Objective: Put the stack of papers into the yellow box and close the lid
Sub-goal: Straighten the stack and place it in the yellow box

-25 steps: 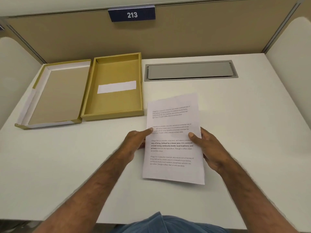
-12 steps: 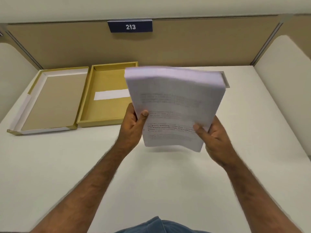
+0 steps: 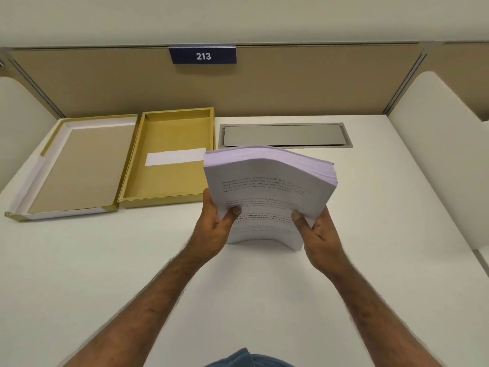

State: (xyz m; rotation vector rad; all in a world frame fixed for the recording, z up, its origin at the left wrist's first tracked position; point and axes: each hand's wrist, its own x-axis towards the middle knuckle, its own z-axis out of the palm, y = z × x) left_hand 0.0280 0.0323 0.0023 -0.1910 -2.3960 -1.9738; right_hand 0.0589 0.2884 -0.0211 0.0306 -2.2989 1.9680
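Observation:
A thick stack of printed papers stands tilted on its lower edge on the white desk, bowed in the middle. My left hand grips its lower left side and my right hand its lower right side, thumbs on the top sheet. The open yellow box lies to the left of the stack with a white strip of paper on its floor. Its lid lies upside down to the left of the box, touching it.
A grey metal cable hatch is set into the desk behind the stack. A tan partition with a "213" sign closes the back. White side panels flank the desk on both sides.
The stack lay flat on the desk a second ago. Both hands lifted it upright, and now its lower edge rests on the desk again, bowed between my hands.

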